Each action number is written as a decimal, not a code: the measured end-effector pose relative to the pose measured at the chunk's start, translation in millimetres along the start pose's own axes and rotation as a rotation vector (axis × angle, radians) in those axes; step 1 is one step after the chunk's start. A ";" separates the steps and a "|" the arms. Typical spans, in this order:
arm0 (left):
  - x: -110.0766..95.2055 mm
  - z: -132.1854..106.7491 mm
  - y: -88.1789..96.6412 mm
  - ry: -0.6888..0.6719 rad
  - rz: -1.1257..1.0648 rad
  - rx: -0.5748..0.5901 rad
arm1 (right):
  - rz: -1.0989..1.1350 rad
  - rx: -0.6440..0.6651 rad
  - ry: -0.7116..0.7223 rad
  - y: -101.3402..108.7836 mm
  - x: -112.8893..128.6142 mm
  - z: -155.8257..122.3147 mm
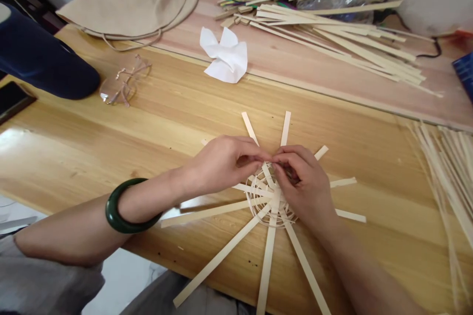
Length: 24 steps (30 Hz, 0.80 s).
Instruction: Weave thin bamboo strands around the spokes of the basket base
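Okay so your spoked weave (274, 198) is lying on the bench (166, 128) right in front of you, and both hands are on its far side. Your left hand (225, 163) and right hand (306, 182) are each pinching with thumb and fingers, tips practically meeting. I'd guess there's a thin strand in there, but your fingers hide it, so I can't tell for sure.

What I'd worry about: the rings around the hub look loose and gappy, so an uneven tug could bunch them to one side or pull the flat strips out of their fan. Pressing down with your right hand, which covers part of the weave, could bend a strip too.

Now edges. At least one near strip pokes past the front of the bench toward your lap, so leaning in could catch it and twist the lot. That green bangle (113, 209) sits on your left forearm, back from the strips, but might snag one if you reach across. On the right, the loose thin strands (443, 177) limit a wide swing. Your best room is up and left, short of the glasses (127, 86) and the crumpled tissue (226, 56).
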<state>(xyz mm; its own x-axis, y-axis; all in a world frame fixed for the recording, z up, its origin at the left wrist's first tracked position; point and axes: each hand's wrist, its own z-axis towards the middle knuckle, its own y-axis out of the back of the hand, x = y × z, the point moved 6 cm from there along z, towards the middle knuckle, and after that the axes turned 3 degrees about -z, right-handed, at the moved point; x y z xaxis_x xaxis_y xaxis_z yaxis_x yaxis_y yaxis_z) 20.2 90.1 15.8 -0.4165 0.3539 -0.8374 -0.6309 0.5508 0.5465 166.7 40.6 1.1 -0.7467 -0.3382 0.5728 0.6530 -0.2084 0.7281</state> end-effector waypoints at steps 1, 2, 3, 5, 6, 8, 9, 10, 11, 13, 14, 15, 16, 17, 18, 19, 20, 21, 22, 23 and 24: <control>1.8 0.5 1.9 0.035 -0.031 0.000 | -0.009 0.003 0.005 0.2 0.4 0.0; 3.8 0.7 4.2 0.073 -0.041 -0.009 | -0.022 0.005 0.015 0.3 1.2 0.0; 5.5 0.5 6.0 0.111 -0.028 -0.015 | -0.032 0.008 0.028 0.3 2.2 -0.1; 7.1 -0.4 6.9 0.173 0.038 0.007 | -0.039 0.011 0.053 0.3 4.2 -0.3; 7.2 -1.2 6.0 0.199 0.072 0.032 | -0.036 0.011 0.061 0.3 4.9 -0.4; 6.5 -2.7 2.7 0.245 0.115 0.082 | -0.027 0.021 0.073 0.0 5.8 -0.4; 6.0 -3.3 1.0 0.265 0.130 0.099 | -0.025 0.027 0.079 -0.2 6.2 -0.4; 5.2 -3.7 -0.6 0.277 0.149 0.110 | -0.027 0.034 0.087 -0.5 6.6 -0.4; 4.1 -3.8 -1.9 0.280 0.176 0.116 | -0.032 0.045 0.095 -0.9 7.0 -0.4; 1.2 -3.5 -3.5 0.263 0.237 0.112 | -0.040 0.054 0.111 -1.3 7.8 -0.5; 0.0 -3.7 -3.8 0.251 0.258 0.103 | -0.041 0.055 0.117 -1.3 8.0 -0.6; -0.8 -4.4 -4.1 0.244 0.264 0.096 | -0.040 0.058 0.118 -1.5 8.0 -0.5; -1.4 -5.7 -4.6 0.239 0.258 0.094 | -0.036 0.061 0.114 -1.6 7.8 -0.4; -2.0 -7.5 -5.1 0.231 0.247 0.091 | -0.031 0.065 0.106 -1.8 7.4 -0.2; -3.1 -9.6 -5.1 0.215 0.246 0.081 | -0.024 0.070 0.098 -2.0 7.1 0.0; -4.8 -11.9 -4.5 0.190 0.261 0.061 | -0.017 0.075 0.092 -2.1 6.8 0.1; -6.6 -14.2 -3.8 0.162 0.288 0.037 | -0.010 0.078 0.087 -2.1 6.6 0.3; -8.3 -16.4 -3.3 0.140 0.319 0.014 | -0.003 0.081 0.087 -2.0 6.7 0.3; -9.1 -18.2 -3.1 0.131 0.347 -0.003 | 0.002 0.079 0.092 -1.8 6.9 0.3; -9.1 -19.5 -3.4 0.135 0.361 -0.011 | 0.004 0.078 0.099 -1.5 7.1 0.2; -8.4 -20.3 -4.4 0.149 0.357 -0.008 | 0.004 0.074 0.107 -1.2 7.4 0.0</control>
<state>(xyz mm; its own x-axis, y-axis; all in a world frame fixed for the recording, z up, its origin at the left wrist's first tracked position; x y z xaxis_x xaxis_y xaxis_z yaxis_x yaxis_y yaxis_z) 13.2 69.4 20.6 -0.7011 0.4079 -0.5849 -0.4341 0.4066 0.8039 160.3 38.3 4.4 -0.7236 -0.4354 0.5355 0.6419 -0.1395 0.7540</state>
